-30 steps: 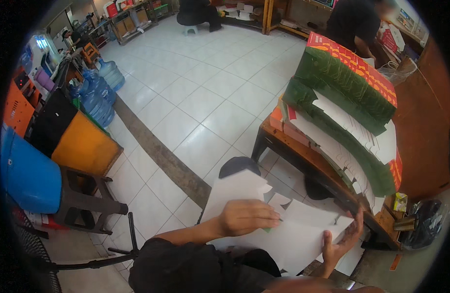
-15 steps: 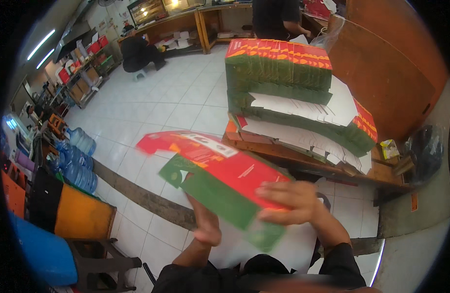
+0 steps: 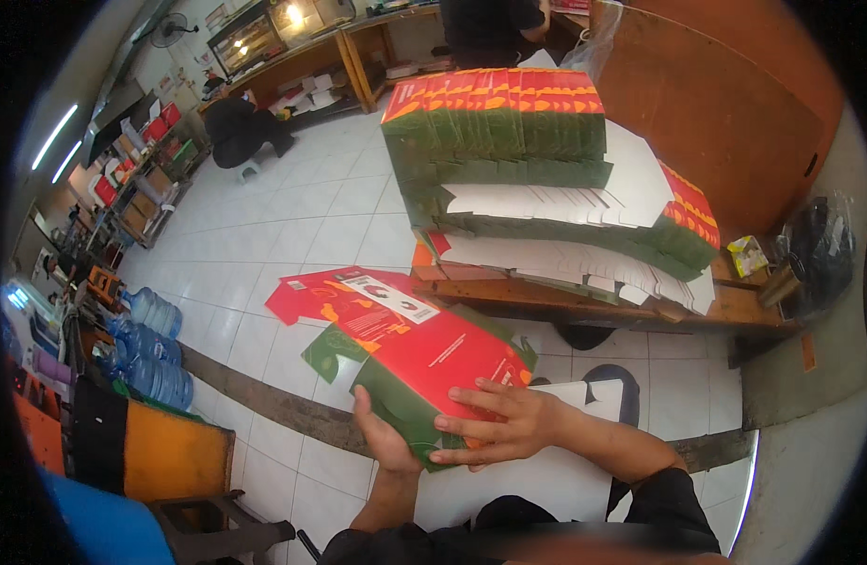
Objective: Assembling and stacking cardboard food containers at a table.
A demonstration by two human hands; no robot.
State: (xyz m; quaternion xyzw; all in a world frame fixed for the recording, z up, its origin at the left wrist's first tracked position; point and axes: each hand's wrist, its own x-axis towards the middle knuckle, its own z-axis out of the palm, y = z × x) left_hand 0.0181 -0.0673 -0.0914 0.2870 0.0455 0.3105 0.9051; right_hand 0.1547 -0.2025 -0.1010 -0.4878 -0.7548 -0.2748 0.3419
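Wide fisheye view from the person's head, facing down and forward.
The hands are close, low in the middle; the table stands right, the tiled floor reaches far left.

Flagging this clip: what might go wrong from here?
The red-and-green carton might tip or bend: the left hand and right hand are both at its near end. The carton stack on the bench has uneven layers, so a knock could shift it. The white card below has neither hand on it and might slide.
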